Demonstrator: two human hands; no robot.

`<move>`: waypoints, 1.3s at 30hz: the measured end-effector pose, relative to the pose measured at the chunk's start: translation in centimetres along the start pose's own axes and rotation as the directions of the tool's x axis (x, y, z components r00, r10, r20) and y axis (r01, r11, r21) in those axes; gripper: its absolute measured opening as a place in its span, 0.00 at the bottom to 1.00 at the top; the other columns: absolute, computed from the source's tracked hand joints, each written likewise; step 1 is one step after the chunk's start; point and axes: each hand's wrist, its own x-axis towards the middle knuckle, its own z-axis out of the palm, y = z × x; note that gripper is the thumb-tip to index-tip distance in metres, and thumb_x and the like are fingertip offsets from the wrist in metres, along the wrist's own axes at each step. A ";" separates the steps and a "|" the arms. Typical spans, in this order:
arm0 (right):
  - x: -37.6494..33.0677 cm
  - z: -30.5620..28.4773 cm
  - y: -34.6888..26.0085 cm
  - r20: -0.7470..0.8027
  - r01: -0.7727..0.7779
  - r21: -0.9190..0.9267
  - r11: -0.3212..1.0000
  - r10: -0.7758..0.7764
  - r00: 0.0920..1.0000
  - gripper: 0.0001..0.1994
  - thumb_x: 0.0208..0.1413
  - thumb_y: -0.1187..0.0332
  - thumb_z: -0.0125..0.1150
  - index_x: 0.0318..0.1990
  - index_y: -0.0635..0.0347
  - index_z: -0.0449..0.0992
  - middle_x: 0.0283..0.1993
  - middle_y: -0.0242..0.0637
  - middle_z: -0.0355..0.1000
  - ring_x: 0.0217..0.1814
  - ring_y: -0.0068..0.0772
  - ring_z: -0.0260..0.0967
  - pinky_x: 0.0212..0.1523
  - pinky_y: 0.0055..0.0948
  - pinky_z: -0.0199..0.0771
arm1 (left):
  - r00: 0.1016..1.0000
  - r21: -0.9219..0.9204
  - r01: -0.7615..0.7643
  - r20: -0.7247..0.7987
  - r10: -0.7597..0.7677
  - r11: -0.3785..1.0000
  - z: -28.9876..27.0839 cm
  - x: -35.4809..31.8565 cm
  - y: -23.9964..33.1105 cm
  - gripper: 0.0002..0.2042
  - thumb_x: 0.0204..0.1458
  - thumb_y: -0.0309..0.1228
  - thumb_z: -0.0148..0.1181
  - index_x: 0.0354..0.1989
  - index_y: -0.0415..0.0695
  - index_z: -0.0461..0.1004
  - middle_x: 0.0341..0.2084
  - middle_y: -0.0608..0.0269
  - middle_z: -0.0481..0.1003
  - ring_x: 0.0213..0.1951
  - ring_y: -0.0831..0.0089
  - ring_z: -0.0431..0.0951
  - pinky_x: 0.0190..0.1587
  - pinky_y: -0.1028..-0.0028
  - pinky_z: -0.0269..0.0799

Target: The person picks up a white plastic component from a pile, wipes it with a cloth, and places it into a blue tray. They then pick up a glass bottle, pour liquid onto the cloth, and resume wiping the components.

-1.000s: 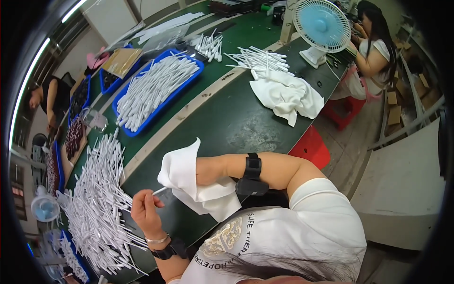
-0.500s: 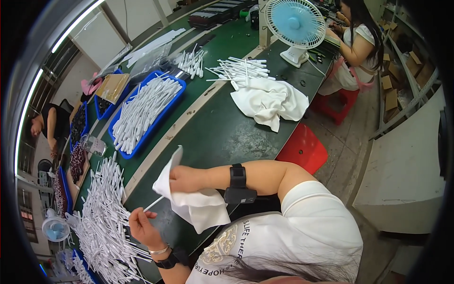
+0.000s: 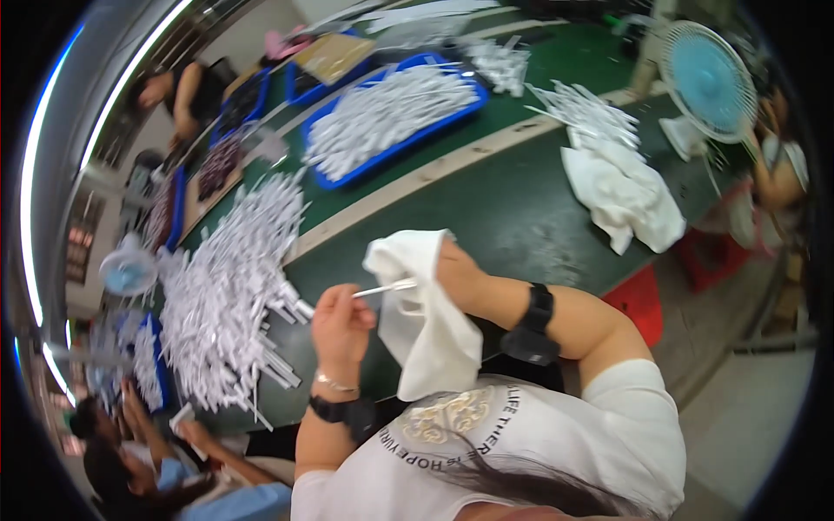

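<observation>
My left hand [image 3: 340,325] pinches one end of a thin white stick [image 3: 375,290], its thumb and fingers pressed together. The stick points right, and its thicker far end lies against a white cloth [image 3: 427,334]. Gathered in my right hand [image 3: 460,274], the cloth hangs down in folds in front of my chest; its grip is partly hidden by the fabric. To the left of my left hand, a large heap of similar white sticks [image 3: 230,300] spreads over the dark green table [image 3: 512,217].
Beyond a pale strip, a blue tray [image 3: 395,157] holds more white sticks. Another white cloth [image 3: 627,193] lies at the right beside a smaller stick pile [image 3: 591,113]. A fan [image 3: 708,82] stands at the far right. Other people sit around the table, with red stools [image 3: 638,304] at right.
The view has swung, so the table things appear farther right. The stick's thicker end, hidden at the cloth before, now shows against it. Both hands keep their holds.
</observation>
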 end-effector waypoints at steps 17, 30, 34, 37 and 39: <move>1.8 -7.2 2.2 0.258 -0.407 0.474 0.781 0.319 0.912 0.18 0.44 0.70 0.60 0.45 0.58 0.67 0.37 0.34 0.68 0.37 0.25 0.67 0.36 0.24 0.71 | 0.909 0.511 -0.413 0.174 0.379 0.754 8.9 24.4 7.9 0.08 0.51 0.26 0.47 0.34 0.35 0.69 0.23 0.58 0.72 0.24 0.73 0.74 0.25 0.78 0.70; 1.5 -3.1 0.4 -0.179 -0.385 0.120 0.915 0.401 0.898 0.11 0.50 0.70 0.53 0.41 0.62 0.69 0.34 0.33 0.69 0.31 0.23 0.68 0.25 0.22 0.72 | 0.998 0.336 -0.037 0.068 0.015 0.941 7.0 30.0 8.6 0.16 0.52 0.28 0.46 0.48 0.37 0.57 0.27 0.51 0.71 0.27 0.65 0.74 0.28 0.70 0.73; 1.8 -5.2 2.0 -0.199 -0.355 0.195 0.914 0.391 0.899 0.12 0.52 0.66 0.50 0.40 0.64 0.69 0.27 0.36 0.68 0.22 0.25 0.66 0.19 0.20 0.67 | 0.931 0.593 -0.263 0.364 0.038 0.761 5.3 21.1 15.9 0.12 0.52 0.33 0.50 0.41 0.40 0.66 0.27 0.59 0.73 0.26 0.74 0.74 0.28 0.77 0.71; 1.6 -4.4 2.5 -0.101 -0.420 0.288 0.861 0.464 0.880 0.13 0.53 0.64 0.48 0.40 0.64 0.69 0.26 0.36 0.67 0.18 0.25 0.63 0.15 0.19 0.63 | 0.914 0.770 -0.344 0.405 0.005 0.538 1.4 9.6 21.2 0.13 0.50 0.35 0.51 0.38 0.38 0.69 0.24 0.58 0.73 0.23 0.75 0.73 0.25 0.78 0.70; 1.2 -7.1 3.7 -0.046 -0.393 0.276 0.877 0.421 0.906 0.13 0.54 0.63 0.46 0.41 0.63 0.68 0.26 0.37 0.66 0.16 0.24 0.61 0.12 0.19 0.59 | 0.939 0.973 -0.224 0.232 -0.255 0.060 -2.3 1.7 23.5 0.09 0.51 0.31 0.50 0.32 0.38 0.71 0.20 0.65 0.73 0.19 0.81 0.72 0.21 0.82 0.67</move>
